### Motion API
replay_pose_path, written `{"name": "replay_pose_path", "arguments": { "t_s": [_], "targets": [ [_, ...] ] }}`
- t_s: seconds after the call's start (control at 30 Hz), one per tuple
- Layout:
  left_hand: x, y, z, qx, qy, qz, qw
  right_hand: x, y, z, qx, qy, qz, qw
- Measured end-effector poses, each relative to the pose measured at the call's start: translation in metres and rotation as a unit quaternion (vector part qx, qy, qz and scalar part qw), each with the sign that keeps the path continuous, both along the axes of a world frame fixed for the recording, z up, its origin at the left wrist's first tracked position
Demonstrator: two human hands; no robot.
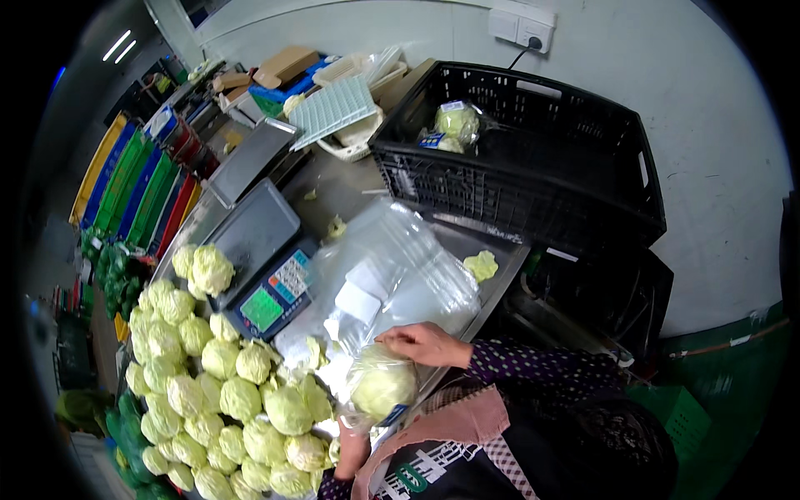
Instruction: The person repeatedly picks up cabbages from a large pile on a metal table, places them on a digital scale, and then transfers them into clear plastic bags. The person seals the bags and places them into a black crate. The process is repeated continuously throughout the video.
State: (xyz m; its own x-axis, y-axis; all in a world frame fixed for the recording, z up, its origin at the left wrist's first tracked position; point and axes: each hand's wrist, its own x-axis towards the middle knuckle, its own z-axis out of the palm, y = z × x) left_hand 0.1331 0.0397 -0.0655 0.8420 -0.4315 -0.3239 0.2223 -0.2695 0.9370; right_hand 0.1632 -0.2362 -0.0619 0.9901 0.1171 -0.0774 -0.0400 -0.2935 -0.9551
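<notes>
A pale green cabbage in a clear plastic bag (pixel 382 385) is between my hands at the table's near edge. My right hand (pixel 427 343) is closed on the bag's upper end, its fingers curled over the plastic. My left hand (pixel 353 448) holds the bag from its lower left side, with most fingers hidden. Just beyond lies a stack of flat clear plastic bags (pixel 408 250). To the left, loose cabbages (pixel 241 399) are heaped along the table.
A digital scale (pixel 257 229) stands beyond the heap. At the far right, a black crate (pixel 467 179) holds bagged cabbages (pixel 457 122). A light green tray (pixel 335 112) lies over a white basket (pixel 354 140). Loose leaves (pixel 481 266) lie on the metal table.
</notes>
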Motion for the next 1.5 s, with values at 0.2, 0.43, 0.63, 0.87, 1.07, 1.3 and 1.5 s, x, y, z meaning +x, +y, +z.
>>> {"name": "replay_pose_path", "arguments": {
  "t_s": [0.2,0.43,0.63,0.87,1.07,1.3,1.5],
  "targets": [
    [0.073,-0.143,0.112,-0.322,0.141,0.003,0.936,0.021,-0.096,0.094,0.044,-0.190,-0.047,0.980],
    [0.112,-0.207,0.088,-0.159,-0.039,-0.098,0.982,0.113,-0.284,0.171,0.504,-0.032,-0.154,0.849],
    [0.103,-0.181,0.027,-0.050,0.076,-0.002,0.996,0.163,-0.331,0.068,0.441,0.162,-0.112,0.875],
    [0.105,-0.165,0.004,0.067,0.005,-0.037,0.997,0.200,-0.300,0.036,0.458,0.168,-0.132,0.863],
    [0.081,-0.149,-0.028,0.259,-0.299,-0.080,0.915,0.224,-0.447,0.000,-0.062,0.031,-0.151,0.986],
    [0.074,-0.150,-0.078,0.260,-0.472,-0.108,0.835,0.261,-0.131,0.155,-0.164,-0.211,0.027,0.963],
    [0.068,-0.165,-0.095,0.246,-0.495,-0.115,0.825,0.356,0.121,0.120,-0.078,-0.174,0.156,0.969]
  ]
}}
